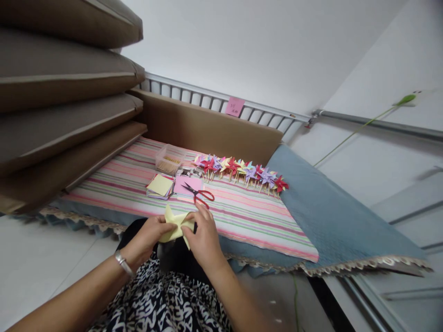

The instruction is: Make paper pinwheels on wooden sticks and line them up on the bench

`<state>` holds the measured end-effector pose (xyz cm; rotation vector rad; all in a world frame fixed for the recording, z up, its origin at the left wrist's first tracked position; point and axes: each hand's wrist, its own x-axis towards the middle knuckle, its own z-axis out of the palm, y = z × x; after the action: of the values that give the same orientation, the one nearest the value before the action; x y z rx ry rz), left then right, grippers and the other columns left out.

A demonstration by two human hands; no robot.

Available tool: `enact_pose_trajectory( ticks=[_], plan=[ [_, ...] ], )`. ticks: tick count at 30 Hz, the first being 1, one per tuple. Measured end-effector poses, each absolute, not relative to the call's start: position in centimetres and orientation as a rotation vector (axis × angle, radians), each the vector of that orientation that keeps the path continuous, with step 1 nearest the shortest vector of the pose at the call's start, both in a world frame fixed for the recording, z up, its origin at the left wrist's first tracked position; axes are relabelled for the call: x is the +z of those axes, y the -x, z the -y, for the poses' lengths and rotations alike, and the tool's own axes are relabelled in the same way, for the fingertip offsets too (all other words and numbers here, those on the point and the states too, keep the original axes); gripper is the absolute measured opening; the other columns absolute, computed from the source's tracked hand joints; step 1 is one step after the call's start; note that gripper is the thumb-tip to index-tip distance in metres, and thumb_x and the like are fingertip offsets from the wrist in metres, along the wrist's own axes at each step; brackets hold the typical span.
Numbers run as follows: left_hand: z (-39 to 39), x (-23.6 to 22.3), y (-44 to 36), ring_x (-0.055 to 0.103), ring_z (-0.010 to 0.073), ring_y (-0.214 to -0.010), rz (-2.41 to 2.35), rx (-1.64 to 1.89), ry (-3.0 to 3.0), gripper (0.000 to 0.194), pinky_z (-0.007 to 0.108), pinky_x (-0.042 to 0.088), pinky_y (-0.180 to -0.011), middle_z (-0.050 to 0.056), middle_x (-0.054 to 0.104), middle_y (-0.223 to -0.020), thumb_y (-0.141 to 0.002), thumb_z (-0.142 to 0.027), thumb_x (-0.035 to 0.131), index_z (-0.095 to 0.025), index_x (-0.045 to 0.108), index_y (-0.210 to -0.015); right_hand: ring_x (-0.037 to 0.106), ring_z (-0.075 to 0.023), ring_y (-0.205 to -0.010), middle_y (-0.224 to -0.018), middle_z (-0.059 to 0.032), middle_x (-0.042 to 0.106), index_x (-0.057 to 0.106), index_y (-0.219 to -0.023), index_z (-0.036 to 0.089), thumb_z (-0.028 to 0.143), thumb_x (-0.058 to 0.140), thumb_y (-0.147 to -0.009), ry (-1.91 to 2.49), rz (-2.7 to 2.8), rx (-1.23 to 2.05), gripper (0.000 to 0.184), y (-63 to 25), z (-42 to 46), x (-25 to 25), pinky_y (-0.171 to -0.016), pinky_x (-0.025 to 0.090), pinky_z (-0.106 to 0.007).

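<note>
A yellow paper pinwheel [170,236], its corners folded inward, is held above the lap. My left hand [155,231] pinches its left side between thumb and fingers. On its right side, my right hand [203,233] is closed on another part of the paper near the centre. Just beyond the hands lie red-handled scissors [200,193], blades pointing left on pink paper [183,183]. To their left is a stack of square coloured paper [160,186] with yellow on top. Behind it stands a clear plastic box [169,159] of thin wooden sticks.
Several finished pinwheels [242,171] on sticks line the back of the striped cloth [263,221]. Thick brown cushions [69,92] are piled at the left. A brown board [207,124] leans against a white radiator [166,87] bearing a pink note [234,106].
</note>
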<state>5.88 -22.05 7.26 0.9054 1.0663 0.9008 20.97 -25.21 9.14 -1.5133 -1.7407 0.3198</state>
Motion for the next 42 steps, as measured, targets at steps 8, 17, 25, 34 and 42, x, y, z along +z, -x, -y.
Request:
enact_pose_trajectory(
  ticks=[8,17,25,34,42],
  plan=[
    [21.0,7.3,-6.2,0.058,0.0168,-0.045,-1.063,0.718,-1.074,0.008,0.023,0.038,-0.048,0.007,0.07,-0.054,-0.051,-0.012,0.071,-0.011,0.072,-0.059,0.065,-0.0198,-0.074,-0.081,0.0,0.07,0.062,-0.111,0.027,0.007,0.064,-0.064,1.498,1.917,0.586,0.052,-22.3,24.1,10.5,-0.066,0.047,-0.028],
    [20.8,7.8,-6.6,0.059,0.0163,-0.049,-1.035,0.701,-1.133,0.014,0.024,0.04,-0.053,0.004,0.069,-0.057,-0.049,-0.012,0.074,-0.013,0.068,-0.062,0.049,-0.0104,-0.046,-0.055,0.0093,0.056,0.063,-0.098,0.026,0.005,0.058,-0.055,1.394,1.6,1.118,0.048,-22.6,23.2,8.7,-0.042,0.031,-0.017],
    [23.0,7.3,-6.1,0.067,0.0205,-0.081,-0.911,0.847,-0.862,0.037,0.029,0.048,-0.073,0.01,0.073,-0.09,-0.062,-0.029,0.08,-0.014,0.069,-0.094,0.045,-0.01,-0.039,-0.049,0.0103,0.051,0.056,-0.108,0.021,0.016,0.06,-0.061,1.341,1.311,1.239,0.048,-22.5,22.5,7.2,-0.039,0.032,-0.018],
    [23.5,7.4,-7.6,0.068,0.0205,-0.069,-0.891,0.934,-0.753,0.037,0.029,0.05,-0.073,0.011,0.075,-0.077,-0.056,-0.026,0.082,-0.009,0.071,-0.086,0.058,-0.0151,-0.047,-0.056,0.0062,0.061,0.056,-0.108,0.02,0.019,0.065,-0.059,1.223,1.098,1.362,0.05,-21.6,23.0,7.1,-0.047,0.042,-0.022],
    [22.7,7.0,-6.8,0.067,0.0194,-0.06,-0.936,0.994,-0.709,0.027,0.027,0.05,-0.063,0.01,0.075,-0.072,-0.059,-0.019,0.074,-0.008,0.069,-0.084,0.064,-0.0164,-0.059,-0.069,0.0017,0.067,0.053,-0.12,0.019,0.021,0.063,-0.07,1.242,1.175,1.257,0.051,-21.4,23.8,6.5,-0.058,0.049,-0.027]
  ],
)
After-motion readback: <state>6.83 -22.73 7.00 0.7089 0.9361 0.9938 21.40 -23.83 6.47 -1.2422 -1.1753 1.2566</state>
